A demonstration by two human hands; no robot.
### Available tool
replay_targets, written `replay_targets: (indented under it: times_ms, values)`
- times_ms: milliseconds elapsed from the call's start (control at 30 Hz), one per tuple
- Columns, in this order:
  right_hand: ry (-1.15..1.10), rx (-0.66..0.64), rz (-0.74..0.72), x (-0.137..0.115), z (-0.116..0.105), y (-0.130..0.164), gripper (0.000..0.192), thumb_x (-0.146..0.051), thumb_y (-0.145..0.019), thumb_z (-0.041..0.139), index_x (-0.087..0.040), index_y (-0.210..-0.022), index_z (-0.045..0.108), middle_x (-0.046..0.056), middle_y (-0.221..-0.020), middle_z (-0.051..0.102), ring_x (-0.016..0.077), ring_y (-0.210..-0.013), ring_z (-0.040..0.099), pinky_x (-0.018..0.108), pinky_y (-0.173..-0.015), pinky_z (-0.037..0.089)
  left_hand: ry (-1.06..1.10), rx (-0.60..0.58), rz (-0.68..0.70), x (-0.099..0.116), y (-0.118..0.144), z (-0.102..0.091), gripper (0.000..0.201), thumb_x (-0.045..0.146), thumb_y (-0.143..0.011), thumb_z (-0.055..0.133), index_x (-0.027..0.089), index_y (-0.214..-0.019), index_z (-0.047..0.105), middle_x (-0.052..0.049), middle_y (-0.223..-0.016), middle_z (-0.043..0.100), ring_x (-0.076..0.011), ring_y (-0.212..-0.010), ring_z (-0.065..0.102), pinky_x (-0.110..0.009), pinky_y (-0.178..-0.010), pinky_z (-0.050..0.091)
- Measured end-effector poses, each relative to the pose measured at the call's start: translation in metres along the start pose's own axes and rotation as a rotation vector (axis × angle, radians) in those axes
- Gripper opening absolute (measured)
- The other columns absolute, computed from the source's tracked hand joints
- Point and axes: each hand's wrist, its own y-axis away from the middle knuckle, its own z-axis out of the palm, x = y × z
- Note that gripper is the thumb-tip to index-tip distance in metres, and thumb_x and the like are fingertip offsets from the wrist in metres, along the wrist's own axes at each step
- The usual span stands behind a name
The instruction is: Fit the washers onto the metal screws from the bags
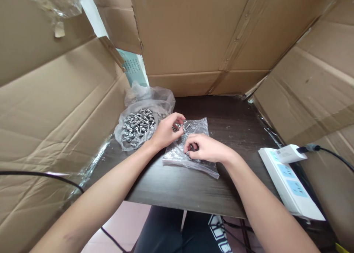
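Your forearms come up from the bottom edge, above dark trousers under the surface [177, 190], and meet over a small flat bag [188, 149] lying near the middle of the dark wood.

Your left hand [166, 132] rests at the bag's upper left corner, fingers curled in and pinched on a few small metal screws [179, 127] at the bag's top edge. How many you hold there is too small to tell.

Your right hand [206, 148] lies on the bag just beside the left, knuckles up, fingers [190, 146] bent under and closed on something dark and small against the plastic; what it is cannot be told. The two hands are near each other but apart.

Just left of your left hand sits an open bag [138, 125] heaped with the same kind of screws, its plastic mouth bunched up behind the pile. It touches or nearly touches the flat bag's corner.

On the right edge of the surface lies a white power strip [290, 186] with a white plug [290, 153] in it and a black cable [332, 153] running off right.

Cardboard [193, 35] walls stand around the surface at left, back and right. Another black cable [41, 174] crosses the left wall low down.
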Motion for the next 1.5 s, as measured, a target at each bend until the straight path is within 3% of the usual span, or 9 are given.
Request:
replay_targets:
  times_ms: [133,300,433,933,1167,1500]
  values:
    - [-0.045,0.080,0.086,0.001,-0.001,-0.002,0.015,-0.010,-0.070,0.062,-0.020,-0.077,0.071,-0.003,-0.064,0.060,0.0120,-0.058,0.051,0.025,-0.057,0.040,0.012,-0.003,0.001,0.000,0.000,0.000,0.030,0.005,-0.082,0.061,0.017,-0.108,0.061,-0.003,-0.100,0.068,-0.0147,-0.092,0.068,-0.025,-0.080,0.058]
    - [-0.185,0.555,0.182,0.017,0.001,-0.012,0.009,-0.023,-0.078,0.065,-0.019,-0.086,0.067,0.003,-0.081,0.069,0.0165,-0.074,0.064,0.032,-0.075,0.052,0.061,-0.020,0.005,0.004,0.000,-0.001,0.028,0.005,-0.080,0.062,0.018,-0.105,0.059,-0.003,-0.099,0.067,-0.0146,-0.091,0.068,-0.024,-0.078,0.059]
    - [-0.261,0.698,0.172,0.022,0.005,-0.017,0.014,-0.028,-0.077,0.070,-0.019,-0.087,0.067,0.005,-0.084,0.071,0.0186,-0.076,0.068,0.035,-0.077,0.056,0.102,-0.062,0.021,0.006,0.000,-0.001,0.030,0.003,-0.077,0.061,0.017,-0.103,0.058,-0.003,-0.098,0.067,-0.0144,-0.090,0.068,-0.024,-0.077,0.059]
    - [-0.390,0.644,0.125,0.017,0.012,-0.017,0.020,-0.029,-0.074,0.073,-0.018,-0.091,0.070,0.005,-0.088,0.074,0.0200,-0.080,0.074,0.035,-0.077,0.062,0.094,-0.090,0.019,0.007,0.001,0.000,0.029,0.005,-0.078,0.062,0.018,-0.104,0.058,-0.003,-0.101,0.069,-0.0150,-0.092,0.069,-0.025,-0.078,0.059]
    - [-0.482,0.623,0.040,0.019,0.014,-0.018,0.017,-0.026,-0.076,0.070,-0.019,-0.091,0.070,0.007,-0.101,0.073,0.0208,-0.088,0.076,0.036,-0.085,0.063,0.113,-0.084,0.014,0.008,0.000,-0.001,0.029,0.004,-0.078,0.061,0.018,-0.103,0.058,-0.003,-0.100,0.069,-0.0144,-0.090,0.069,-0.024,-0.076,0.059]
    - [-0.428,0.643,0.027,0.020,0.011,-0.018,0.021,-0.035,-0.079,0.075,-0.019,-0.091,0.070,0.006,-0.092,0.072,0.0208,-0.089,0.073,0.038,-0.086,0.061,0.141,-0.079,0.029,0.008,0.001,0.001,0.023,0.010,-0.085,0.063,0.019,-0.105,0.058,-0.004,-0.101,0.069,-0.0146,-0.091,0.069,-0.025,-0.076,0.060]
